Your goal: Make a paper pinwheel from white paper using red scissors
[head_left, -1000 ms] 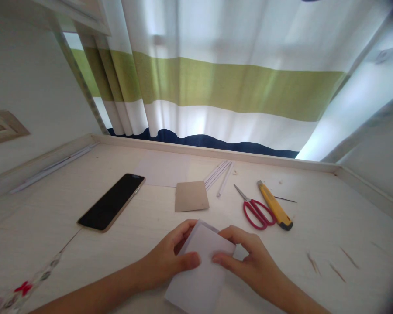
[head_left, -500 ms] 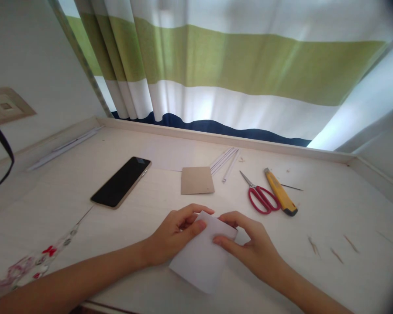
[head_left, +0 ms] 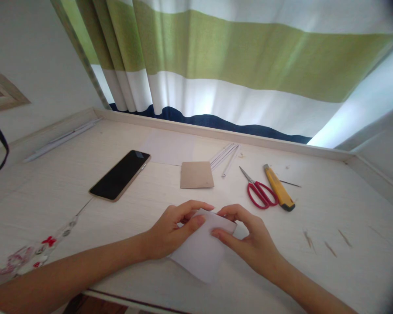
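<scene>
Striped curtain (head_left: 232,56) hangs beyond the white table (head_left: 157,281). Over its near side, left hand (head_left: 168,231) and right hand (head_left: 253,235) pinch a white paper (head_left: 205,253), thumbs on top, bent fingers behind, gaps closed to its thickness. Card (head_left: 197,175) lies just past the fingers, scissors (head_left: 258,192) and cutter (head_left: 279,188) beyond to their right, phone (head_left: 120,175) to their left. Light, even thumb pressure should keep the paper from creasing. A second ago the left thumb lay lower; now it presses near the top corner.
</scene>
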Tool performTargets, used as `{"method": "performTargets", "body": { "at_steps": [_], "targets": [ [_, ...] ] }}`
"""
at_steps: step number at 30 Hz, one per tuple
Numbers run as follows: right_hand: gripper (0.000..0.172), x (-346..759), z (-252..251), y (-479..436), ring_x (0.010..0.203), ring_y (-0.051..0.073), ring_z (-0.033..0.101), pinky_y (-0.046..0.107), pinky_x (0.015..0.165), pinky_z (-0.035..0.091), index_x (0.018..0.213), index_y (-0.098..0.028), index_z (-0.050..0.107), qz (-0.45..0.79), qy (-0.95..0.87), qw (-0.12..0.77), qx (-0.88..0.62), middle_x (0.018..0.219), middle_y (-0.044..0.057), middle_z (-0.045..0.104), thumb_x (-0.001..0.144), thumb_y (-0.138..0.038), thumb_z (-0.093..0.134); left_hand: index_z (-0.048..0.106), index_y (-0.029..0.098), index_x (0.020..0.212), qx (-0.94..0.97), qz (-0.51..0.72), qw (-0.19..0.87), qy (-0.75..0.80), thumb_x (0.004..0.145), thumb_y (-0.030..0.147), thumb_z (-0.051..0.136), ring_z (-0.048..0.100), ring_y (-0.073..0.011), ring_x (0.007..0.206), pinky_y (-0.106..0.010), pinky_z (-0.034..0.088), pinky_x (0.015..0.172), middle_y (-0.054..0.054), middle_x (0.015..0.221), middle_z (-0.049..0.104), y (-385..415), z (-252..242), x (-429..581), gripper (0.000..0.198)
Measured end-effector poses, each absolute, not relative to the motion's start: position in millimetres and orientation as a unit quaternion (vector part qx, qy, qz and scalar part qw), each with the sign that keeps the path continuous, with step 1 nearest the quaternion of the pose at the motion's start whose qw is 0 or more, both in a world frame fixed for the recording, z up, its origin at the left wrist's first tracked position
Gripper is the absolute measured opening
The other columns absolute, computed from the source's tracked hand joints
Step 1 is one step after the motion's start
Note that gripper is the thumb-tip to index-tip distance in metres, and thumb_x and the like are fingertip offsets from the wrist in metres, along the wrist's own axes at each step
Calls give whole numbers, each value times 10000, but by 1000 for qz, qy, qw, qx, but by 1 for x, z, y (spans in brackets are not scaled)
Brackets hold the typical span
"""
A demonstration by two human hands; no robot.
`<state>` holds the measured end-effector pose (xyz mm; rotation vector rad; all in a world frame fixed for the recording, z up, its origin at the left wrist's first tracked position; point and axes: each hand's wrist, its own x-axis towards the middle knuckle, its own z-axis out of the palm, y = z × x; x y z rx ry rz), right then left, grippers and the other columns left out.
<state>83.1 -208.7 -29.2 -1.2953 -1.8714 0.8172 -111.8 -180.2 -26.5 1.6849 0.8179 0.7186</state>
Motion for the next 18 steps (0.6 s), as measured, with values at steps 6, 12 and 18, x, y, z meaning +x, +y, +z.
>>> {"method": "performTargets", "body": {
  "at_steps": [6,12,18],
  "targets": [
    [211,82,-30,-209,683,139,529,230,578,447,893,-226,529,319,-721,363,-496,748,1,571,700,-231,615,504,203,1050,721,312,510,350,842,295,415,415,-59,491,-146,305,433,54,583,463,-182,-35,-112,244],
    [211,82,-29,-210,694,132,526,237,615,442,882,-229,526,310,-725,372,-491,760,-8,568,697,-212,625,505,201,1013,689,334,530,364,841,324,415,425,-55,461,-138,305,400,52,567,486,-186,-39,-109,229],
    [285,85,-29,-210,815,150,506,274,717,418,934,-252,501,234,-737,418,-477,857,2,537,689,-254,648,477,223,993,605,369,606,362,844,333,416,442,-48,441,-124,321,385,57,576,508,-186,-39,-107,195]
  ]
}}
